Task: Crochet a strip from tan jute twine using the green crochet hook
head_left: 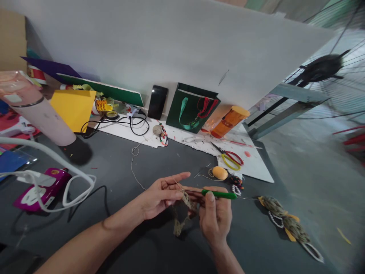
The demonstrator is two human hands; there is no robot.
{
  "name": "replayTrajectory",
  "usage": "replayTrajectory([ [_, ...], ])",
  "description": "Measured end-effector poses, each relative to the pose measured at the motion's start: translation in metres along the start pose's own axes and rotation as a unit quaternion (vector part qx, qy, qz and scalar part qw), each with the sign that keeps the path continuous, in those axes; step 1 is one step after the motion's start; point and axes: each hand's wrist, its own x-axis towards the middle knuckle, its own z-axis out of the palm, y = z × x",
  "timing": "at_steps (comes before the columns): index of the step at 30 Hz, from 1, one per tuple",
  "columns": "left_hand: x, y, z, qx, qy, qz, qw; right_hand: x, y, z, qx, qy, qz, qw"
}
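Scissors and a yarn ball lie beyond the hands, a beaded twine piece at lower right; nothing obstructs. A crochet hook is closely gripped by the right hand. Loose, lacy twine work is pinched by the left hand, lower centre, above the dark table.

Hands on green crochet hook

a ball of yarn lies on the table just in front of the scissors. a paper bag stands behind them, against the wall.
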Motion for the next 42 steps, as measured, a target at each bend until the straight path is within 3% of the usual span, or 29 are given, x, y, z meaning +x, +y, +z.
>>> replayTrajectory([
  [6, 0.000, -0.001, -0.001, 0.000, -0.013, -0.001, 1.000, -0.003, 0.005, 0.000, 0.080, -0.030, 0.073, 0.994],
  [14, -0.002, -0.001, 0.000, 0.013, 0.004, 0.023, 1.000, -0.013, -0.014, 0.007, 0.120, -0.034, 0.105, 0.987],
  [21, -0.002, -0.003, -0.001, -0.024, -0.024, 0.003, 0.999, -0.004, -0.002, 0.001, 0.120, -0.027, 0.082, 0.989],
  [27, -0.002, -0.001, 0.001, -0.015, -0.032, -0.018, 0.999, 0.006, -0.015, 0.006, 0.239, -0.093, 0.153, 0.955],
  [33, -0.003, 0.000, 0.003, 0.010, -0.033, -0.028, 0.999, 0.010, -0.019, 0.012, 0.263, -0.082, 0.173, 0.946],
  [42, -0.003, -0.003, 0.006, 0.076, 0.016, 0.044, 0.996, 0.003, -0.025, 0.019, 0.255, -0.090, 0.182, 0.946],
])
